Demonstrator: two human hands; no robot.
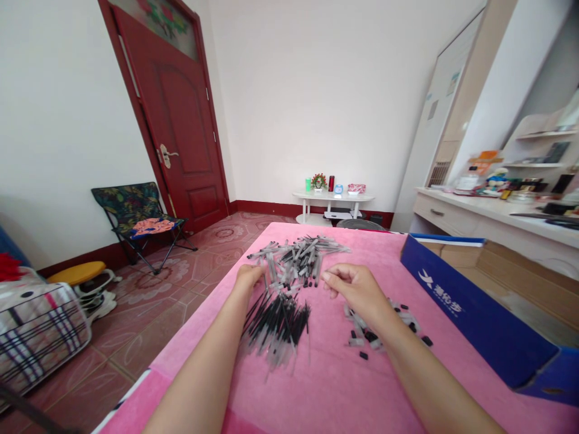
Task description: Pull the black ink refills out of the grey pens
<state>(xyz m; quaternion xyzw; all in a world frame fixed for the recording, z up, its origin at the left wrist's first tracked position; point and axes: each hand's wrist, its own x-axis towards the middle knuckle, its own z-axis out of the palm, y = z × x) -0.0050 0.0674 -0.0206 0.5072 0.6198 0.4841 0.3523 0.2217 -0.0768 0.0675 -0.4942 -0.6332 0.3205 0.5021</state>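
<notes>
On the pink cloth, pen barrels, dark refills and caps lie in separate piles, presumably for easy reach, with the left hand and right hand curled beside the barrels; whether either grasps a part cannot be determined.

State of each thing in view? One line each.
Left hand: fingers curled, grip unclear
Right hand: fingers curled, grip unclear
Dark thin rods: heaped loose
Small caps: scattered loose
Blue box: open-topped
Door: seemingly ajar
Drawer: shut
Folding chair: unfolded
</notes>
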